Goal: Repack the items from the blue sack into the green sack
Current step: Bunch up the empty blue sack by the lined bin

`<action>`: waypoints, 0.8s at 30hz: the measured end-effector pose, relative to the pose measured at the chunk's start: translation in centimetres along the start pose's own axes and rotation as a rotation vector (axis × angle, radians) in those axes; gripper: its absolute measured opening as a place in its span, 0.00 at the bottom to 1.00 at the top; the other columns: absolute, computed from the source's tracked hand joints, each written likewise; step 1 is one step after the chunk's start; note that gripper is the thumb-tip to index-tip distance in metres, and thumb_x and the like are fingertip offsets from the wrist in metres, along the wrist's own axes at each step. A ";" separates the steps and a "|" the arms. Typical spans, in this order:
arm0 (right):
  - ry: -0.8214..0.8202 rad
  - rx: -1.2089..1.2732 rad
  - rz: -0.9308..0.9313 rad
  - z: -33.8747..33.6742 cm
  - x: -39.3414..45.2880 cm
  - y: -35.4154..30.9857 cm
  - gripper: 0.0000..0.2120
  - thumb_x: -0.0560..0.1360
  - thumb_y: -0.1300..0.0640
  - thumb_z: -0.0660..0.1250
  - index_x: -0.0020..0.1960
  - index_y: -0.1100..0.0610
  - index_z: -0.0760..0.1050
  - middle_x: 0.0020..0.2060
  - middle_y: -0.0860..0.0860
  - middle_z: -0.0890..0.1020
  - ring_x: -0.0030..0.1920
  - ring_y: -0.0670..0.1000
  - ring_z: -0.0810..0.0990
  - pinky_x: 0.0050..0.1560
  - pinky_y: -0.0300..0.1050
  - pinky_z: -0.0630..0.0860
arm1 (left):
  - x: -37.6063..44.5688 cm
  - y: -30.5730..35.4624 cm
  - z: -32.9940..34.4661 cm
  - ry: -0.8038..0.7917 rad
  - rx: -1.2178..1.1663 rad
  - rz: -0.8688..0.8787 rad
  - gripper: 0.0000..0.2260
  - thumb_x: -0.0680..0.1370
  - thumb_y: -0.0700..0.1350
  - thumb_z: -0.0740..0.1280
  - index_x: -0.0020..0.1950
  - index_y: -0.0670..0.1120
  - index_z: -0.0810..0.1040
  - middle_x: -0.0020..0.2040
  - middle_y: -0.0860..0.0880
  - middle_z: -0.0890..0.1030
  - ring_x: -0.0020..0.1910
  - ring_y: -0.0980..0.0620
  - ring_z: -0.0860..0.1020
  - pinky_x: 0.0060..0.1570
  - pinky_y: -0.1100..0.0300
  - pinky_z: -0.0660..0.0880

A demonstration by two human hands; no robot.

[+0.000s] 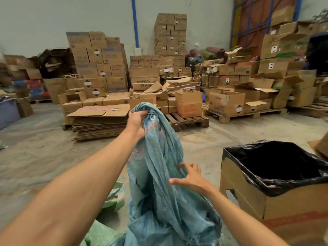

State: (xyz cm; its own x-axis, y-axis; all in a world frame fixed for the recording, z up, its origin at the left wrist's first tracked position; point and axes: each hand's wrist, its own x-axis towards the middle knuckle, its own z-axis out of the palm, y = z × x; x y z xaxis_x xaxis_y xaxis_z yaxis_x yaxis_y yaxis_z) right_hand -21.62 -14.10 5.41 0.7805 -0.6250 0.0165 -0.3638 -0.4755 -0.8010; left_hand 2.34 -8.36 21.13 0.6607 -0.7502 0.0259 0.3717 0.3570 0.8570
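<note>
In the centre of the frame the blue sack [159,167] hangs up off the floor, bunched and crumpled, its lower folds pooled at the bottom edge. The left hand [137,124] is clenched on the gathered top of it, arm stretched out, fingers buried in the fabric. Lower and to the right, the right hand [190,178] is spread wide, fingers splayed, palm towards the side of the sack; whether it touches the cloth is hard to say. Down at the lower left lies the green sack [113,197], flat and rumpled on the concrete floor [44,157], partly tucked under the blue one. At the right a cardboard box [252,196] lined with a black bag [276,160] stands open. Across the top of the frame, stacked cartons [99,64] sit on wooden pallets [188,119], with flattened cardboard [99,125] piled at centre left.
</note>
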 end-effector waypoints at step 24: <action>-0.041 -0.277 -0.260 -6.8 2.1 -3.6 0.11 0.79 0.59 0.63 0.60 0.54 0.77 0.54 0.49 0.82 0.54 0.50 0.79 0.52 0.40 0.74 | -5.9 -4.6 -3.2 -0.523 1.897 0.476 0.57 0.64 0.52 0.76 0.77 0.64 0.34 0.80 0.56 0.39 0.78 0.49 0.34 0.70 0.35 0.38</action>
State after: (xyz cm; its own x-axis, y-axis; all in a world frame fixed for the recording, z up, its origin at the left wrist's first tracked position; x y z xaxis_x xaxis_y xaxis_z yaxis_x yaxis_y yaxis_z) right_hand -22.16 -17.89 12.36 0.8825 -0.4387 0.1698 -0.2700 -0.7680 -0.5808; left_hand -1.21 -3.76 15.34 0.1359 -0.9730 0.1864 -0.9892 -0.1227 0.0805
